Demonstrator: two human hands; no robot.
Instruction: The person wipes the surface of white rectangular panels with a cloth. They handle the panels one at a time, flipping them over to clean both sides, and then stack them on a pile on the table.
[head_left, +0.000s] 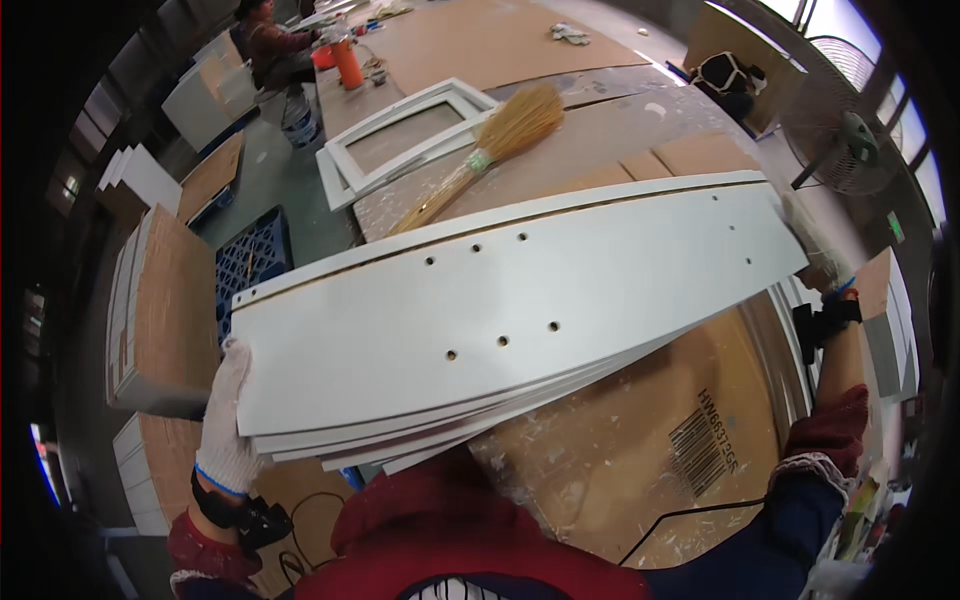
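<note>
A stack of several long white panels (620,260) lies across in front of me, slightly fanned at its near edge. The top panel has drilled holes and a groove along its far edge. My left hand (226,415), in a white knit glove, is closed on the stack's left end, with the thumb near the top face. At the opposite end my right hand (824,268) grips the panels' edge; its fingers are mostly hidden there. Black straps wrap both wrists. Below the stack is a brown cardboard surface (620,430) with a printed label and white flecks.
Beyond the panels, a straw brush (520,120) and white frames (350,170) rest on the workbench (590,130). Stacked boards (170,310) and a blue pallet (255,260) stand left. A fan (840,130) is far right. Another person (270,45) works at the far left. A black cable (690,512) crosses the cardboard.
</note>
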